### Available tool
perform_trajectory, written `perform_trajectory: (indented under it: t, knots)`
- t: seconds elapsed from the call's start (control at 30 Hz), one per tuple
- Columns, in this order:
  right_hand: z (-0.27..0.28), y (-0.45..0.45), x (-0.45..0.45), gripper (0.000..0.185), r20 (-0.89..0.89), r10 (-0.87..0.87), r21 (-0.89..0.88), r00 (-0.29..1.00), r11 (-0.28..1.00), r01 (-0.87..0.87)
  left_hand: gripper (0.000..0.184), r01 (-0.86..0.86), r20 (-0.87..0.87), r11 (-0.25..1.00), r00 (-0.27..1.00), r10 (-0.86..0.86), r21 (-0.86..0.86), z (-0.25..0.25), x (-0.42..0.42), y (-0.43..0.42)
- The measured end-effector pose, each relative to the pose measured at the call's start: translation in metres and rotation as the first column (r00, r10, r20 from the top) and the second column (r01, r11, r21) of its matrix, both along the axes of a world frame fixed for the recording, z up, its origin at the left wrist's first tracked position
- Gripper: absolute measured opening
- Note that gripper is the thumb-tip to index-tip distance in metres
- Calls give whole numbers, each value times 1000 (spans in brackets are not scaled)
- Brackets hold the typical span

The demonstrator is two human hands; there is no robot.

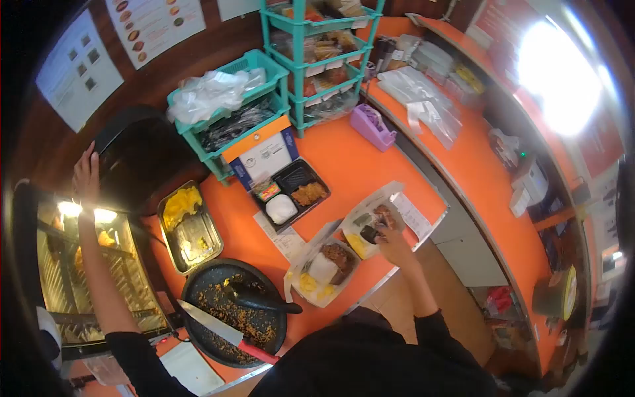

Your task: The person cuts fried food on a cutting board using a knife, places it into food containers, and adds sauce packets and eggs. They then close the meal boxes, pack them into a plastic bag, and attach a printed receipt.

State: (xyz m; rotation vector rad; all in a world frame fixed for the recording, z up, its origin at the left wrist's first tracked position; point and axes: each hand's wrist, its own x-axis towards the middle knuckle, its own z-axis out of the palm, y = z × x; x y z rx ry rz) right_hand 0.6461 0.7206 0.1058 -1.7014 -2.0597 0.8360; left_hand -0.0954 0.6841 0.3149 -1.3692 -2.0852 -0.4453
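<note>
My left hand (86, 175) is raised at the far left, its fingers closed over the edge of a large dark panel (142, 155) above the lit food warmer (99, 264). My right hand (395, 246) is over an open paper food box (360, 248) and grips a small black object (370, 233), whose kind I cannot make out. Meat and yellow food lie in that box. Beside it, a second open box (324, 296) holds white rice, brown meat and yellow food. A black tray (296, 215) contains rice, a fried piece and a small colourful packet.
A stone mortar (198, 284) with brown crumbs carries a pestle (254, 298) and a red-handled knife (218, 324). Behind it is a metal pan (210, 255) with yellow food. Teal racks (291, 56), a purple tape dispenser (372, 127) and paper slips (411, 215) are also around.
</note>
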Motion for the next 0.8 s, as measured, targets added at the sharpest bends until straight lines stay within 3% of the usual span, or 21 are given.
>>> perform_trajectory:
  t: [0.03, 0.13, 0.17, 0.2, 0.23, 0.27, 0.3, 0.37, 0.4, 0.43, 0.47, 0.5, 0.57, 0.6, 0.63, 0.67, 0.73, 0.8]
  knots:
    - [8, 4, 4, 28, -129, 59, 74, 990, 996, -50, 46, 59, -2, 998, 998, -59, 29, -2, 1, 4]
    - [90, 35, -39, 25, -393, -36, -279, 919, 957, -82, 41, 154, 94, 984, 982, -163, 92, 15, 21, -4]
    - [140, 38, -77, 28, -455, -39, -326, 890, 937, -125, 41, 90, 124, 995, 988, -96, 50, 17, 22, -3]
    - [193, 39, -121, 31, -351, 175, -247, 920, 930, -271, 40, 66, 14, 993, 998, -68, 101, 12, 29, -1]
    - [191, 49, -162, 33, -449, 374, -108, 811, 879, -465, 40, 79, -107, 993, 992, -69, 92, 13, 38, -7]
    - [185, 57, -202, 35, -510, 551, 49, 660, 785, -618, 39, 97, -40, 985, 995, -92, 145, 2, 19, 0]
    - [174, 66, -247, 38, -365, 682, 50, 634, 694, -718, 39, -27, -39, 992, 999, 32, 121, -3, 20, -1]
    - [121, 74, -349, 43, -70, 852, 41, 519, 523, -852, 41, 2, 79, 979, 997, -18, 203, 4, 39, -5]
    - [106, 64, -390, 45, -3, 856, -11, 516, 516, -856, 42, -61, 57, 983, 997, 52, 176, 8, 46, -6]
    - [48, 66, -433, 48, 22, 862, 14, 507, 507, -862, 43, -16, 33, 976, 999, 9, 218, 2, 39, -4]
    - [9, 66, -464, 57, 124, 865, 49, 487, 485, -873, 43, -13, 121, 986, 993, -7, 168, 12, 48, -10]
    - [-12, 64, -486, 57, 121, 875, 68, 469, 464, -883, 44, -38, 58, 973, 998, 25, 228, 9, 52, -10]
    - [-37, 56, -516, 68, 203, 776, 58, 598, 600, -798, 44, 5, 112, 969, 993, -34, 248, 6, 49, -8]
    - [-28, 47, -524, 77, 232, 734, -47, 638, 664, -746, 44, -10, 110, 969, 994, -17, 247, 6, 48, -8]
    - [-51, 44, -538, 77, 231, 744, -52, 627, 653, -755, 46, 1, 150, 967, 988, -41, 253, 8, 52, -9]
    - [-95, 44, -555, 78, 325, 680, 119, 657, 660, -742, 47, 14, 193, 966, 979, -66, 259, 10, 56, -10]
    - [-128, 31, -559, 77, 347, 534, 552, 771, 548, -629, 48, -10, 225, 968, 973, -49, 250, 10, 61, -9]
    - [-139, 23, -562, 76, 393, 508, 537, 767, 550, -639, 52, -23, 279, 972, 959, -44, 234, 14, 64, -10]
